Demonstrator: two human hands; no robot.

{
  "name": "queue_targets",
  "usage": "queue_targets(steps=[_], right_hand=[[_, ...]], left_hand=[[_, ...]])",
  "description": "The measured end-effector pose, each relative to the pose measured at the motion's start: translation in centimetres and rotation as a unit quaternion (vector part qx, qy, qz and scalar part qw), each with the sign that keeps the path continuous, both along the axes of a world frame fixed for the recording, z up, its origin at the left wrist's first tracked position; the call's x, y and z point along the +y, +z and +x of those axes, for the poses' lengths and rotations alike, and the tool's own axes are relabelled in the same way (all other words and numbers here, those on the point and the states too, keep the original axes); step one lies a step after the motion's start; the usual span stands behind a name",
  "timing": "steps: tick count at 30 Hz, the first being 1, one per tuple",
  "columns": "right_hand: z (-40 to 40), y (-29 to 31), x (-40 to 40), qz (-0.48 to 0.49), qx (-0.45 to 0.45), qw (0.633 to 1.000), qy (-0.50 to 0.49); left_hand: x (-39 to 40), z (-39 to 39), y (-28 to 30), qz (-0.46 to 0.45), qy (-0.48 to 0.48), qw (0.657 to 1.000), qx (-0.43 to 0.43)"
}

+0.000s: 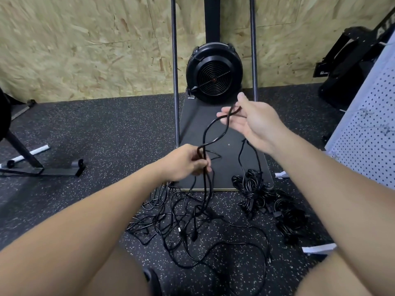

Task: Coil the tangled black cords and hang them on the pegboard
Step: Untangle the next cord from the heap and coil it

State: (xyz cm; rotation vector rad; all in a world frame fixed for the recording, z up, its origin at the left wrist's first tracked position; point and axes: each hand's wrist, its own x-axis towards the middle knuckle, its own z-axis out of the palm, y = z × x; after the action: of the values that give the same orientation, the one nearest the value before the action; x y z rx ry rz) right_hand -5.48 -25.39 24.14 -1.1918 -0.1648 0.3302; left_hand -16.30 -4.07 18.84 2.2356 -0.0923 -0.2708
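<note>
A black cord (210, 133) is stretched between my two hands, twisted on itself. My left hand (188, 162) grips its lower part, with the strands hanging down from the fist. My right hand (252, 120) is higher and farther, palm up, and the cord's loop lies across its straight fingers. Below, a tangle of loose black cords (181, 218) spreads on the speckled floor. Bundled black cords (256, 193) lie to the right of it. The white pegboard (367, 133) leans at the right edge.
A black fan machine (213, 73) stands on a dark base board (215, 161) between two upright metal poles. An OSB wall rises behind. A black equipment frame (32, 165) sits at left, black gear at upper right, and white strips on the floor.
</note>
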Motion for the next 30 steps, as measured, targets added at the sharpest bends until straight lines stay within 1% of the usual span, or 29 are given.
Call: queue_targets(steps=[1, 3, 5, 6, 7, 9, 11, 13, 15, 17, 20, 21, 23, 26, 28, 30], right_hand=[[0.1, 0.0, -0.1, -0.009, 0.016, 1.000, 0.023], [0.3, -0.3, -0.4, -0.066, 0.018, 0.996, 0.060], [0.0, -0.6, -0.4, -0.127, 0.002, 0.987, 0.102], [-0.4, -0.8, -0.3, -0.158, -0.010, 0.978, 0.132], [-0.8, -1.0, -0.1, -0.194, -0.029, 0.967, 0.164], [-1.7, -1.5, 0.4, -0.280, -0.083, 0.931, 0.221], [-2.8, -2.1, 1.1, -0.347, -0.125, 0.892, 0.263], [-3.9, -2.7, 2.1, -0.359, -0.140, 0.872, 0.301], [-5.1, -3.2, 3.1, -0.341, -0.143, 0.865, 0.338], [-5.8, -3.5, 3.9, -0.316, -0.134, 0.874, 0.345], [-5.9, -3.5, 4.4, -0.294, -0.123, 0.894, 0.315], [-5.8, -3.2, 4.4, -0.288, -0.122, 0.902, 0.297], [-5.2, -2.3, 4.1, -0.280, -0.121, 0.926, 0.222], [-3.5, -0.7, 3.4, -0.243, -0.138, 0.956, 0.091], [-2.6, -0.1, 3.0, -0.203, -0.129, 0.969, 0.059], [-2.2, 0.0, 2.6, -0.180, -0.122, 0.974, 0.066]], left_hand=[[-0.1, 0.1, 0.1, -0.021, 0.024, 0.999, 0.000], [0.0, 0.3, 0.4, -0.070, 0.091, 0.993, -0.012], [0.4, 0.6, 1.5, -0.127, 0.172, 0.976, -0.036], [0.7, 0.8, 2.1, -0.165, 0.211, 0.962, -0.051], [0.9, 1.0, 2.8, -0.205, 0.244, 0.946, -0.065], [1.5, 1.2, 4.0, -0.278, 0.282, 0.914, -0.091], [1.9, 1.2, 4.8, -0.317, 0.287, 0.898, -0.105], [1.8, 1.2, 5.0, -0.339, 0.285, 0.890, -0.105], [1.4, 1.2, 4.8, -0.352, 0.288, 0.885, -0.100], [1.3, 1.4, 4.3, -0.373, 0.293, 0.875, -0.095], [1.6, 1.7, 3.6, -0.399, 0.296, 0.864, -0.078], [1.7, 1.8, 3.6, -0.405, 0.283, 0.867, -0.063], [2.1, 1.7, 3.3, -0.387, 0.232, 0.892, -0.010], [1.9, 0.8, 3.0, -0.294, 0.106, 0.948, 0.062], [1.5, 0.1, 2.6, -0.242, 0.033, 0.967, 0.070], [0.8, -0.5, 2.1, -0.171, -0.017, 0.984, 0.054]])
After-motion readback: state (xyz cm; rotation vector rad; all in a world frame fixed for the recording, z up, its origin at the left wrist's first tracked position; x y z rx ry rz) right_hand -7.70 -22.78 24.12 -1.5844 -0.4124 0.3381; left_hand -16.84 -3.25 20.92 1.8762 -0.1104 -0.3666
